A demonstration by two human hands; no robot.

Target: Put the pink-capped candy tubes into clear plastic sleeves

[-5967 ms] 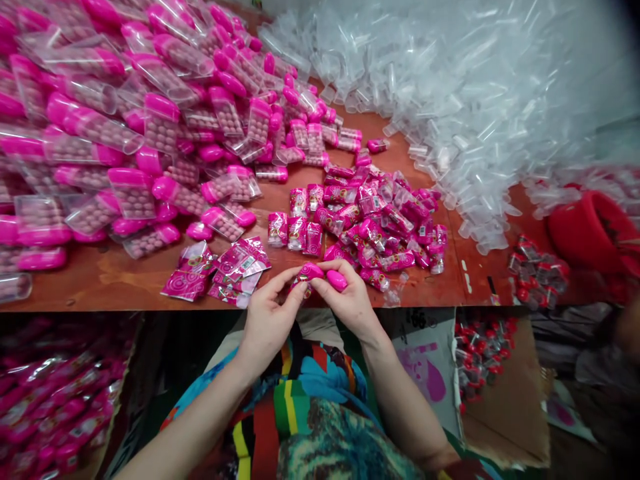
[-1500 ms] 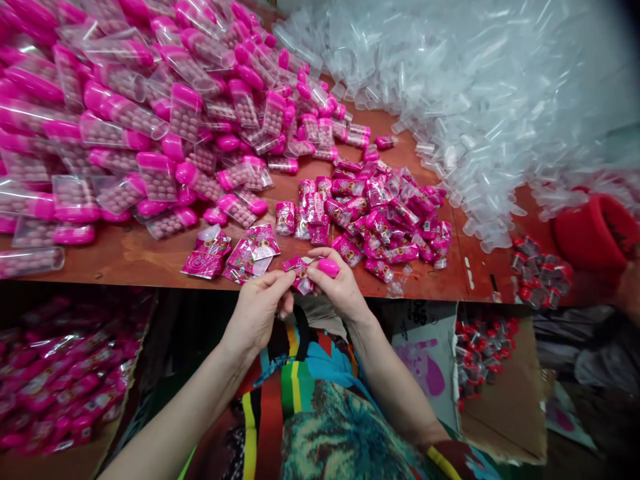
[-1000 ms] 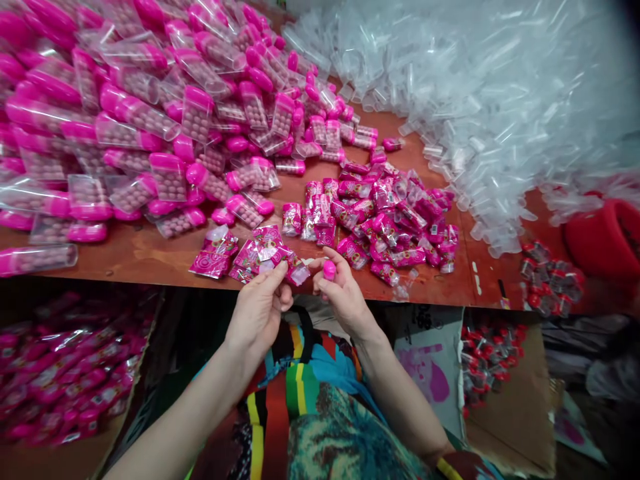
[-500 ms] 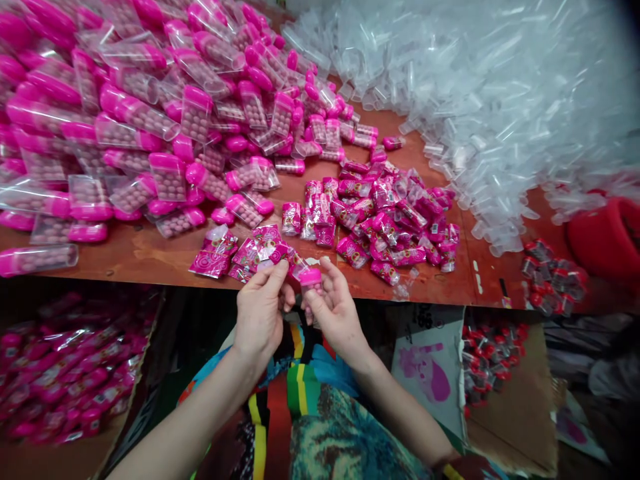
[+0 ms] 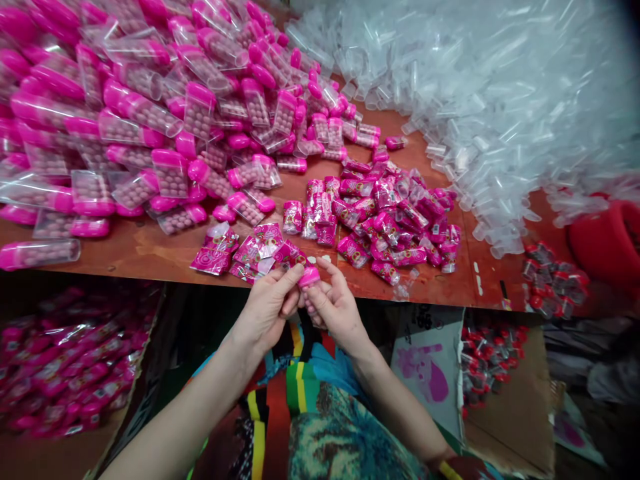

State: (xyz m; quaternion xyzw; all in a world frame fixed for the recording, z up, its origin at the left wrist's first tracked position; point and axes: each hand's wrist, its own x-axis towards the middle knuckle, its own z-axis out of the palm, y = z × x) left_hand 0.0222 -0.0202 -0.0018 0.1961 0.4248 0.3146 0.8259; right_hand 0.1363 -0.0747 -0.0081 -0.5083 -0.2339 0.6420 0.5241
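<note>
Just in front of the table edge, a small candy container with a pink cap (image 5: 309, 275) is between my two hands. My right hand (image 5: 340, 310) is closed around its clear body, where pink candy balls show between the fingers. The thumb and fingers of my left hand (image 5: 270, 307) are closed against the cap's left side. Behind my left hand lie flat pink printed wrappers (image 5: 253, 257). To their right is a heap of containers in pink printed sleeves (image 5: 395, 220).
Pink-capped candy containers (image 5: 170, 173) are piled over the table's left. Clear empty tubes (image 5: 475, 100) cover the back right. A red bucket (image 5: 603, 237) stands beside red-capped pieces (image 5: 555, 283). Below are a box of wrapped containers (image 5: 65, 373) and a carton (image 5: 515, 413).
My left hand has moved right, up against the container's cap. The pink wrapper seen between hand and cap no longer shows there. The container is slightly more upright.
</note>
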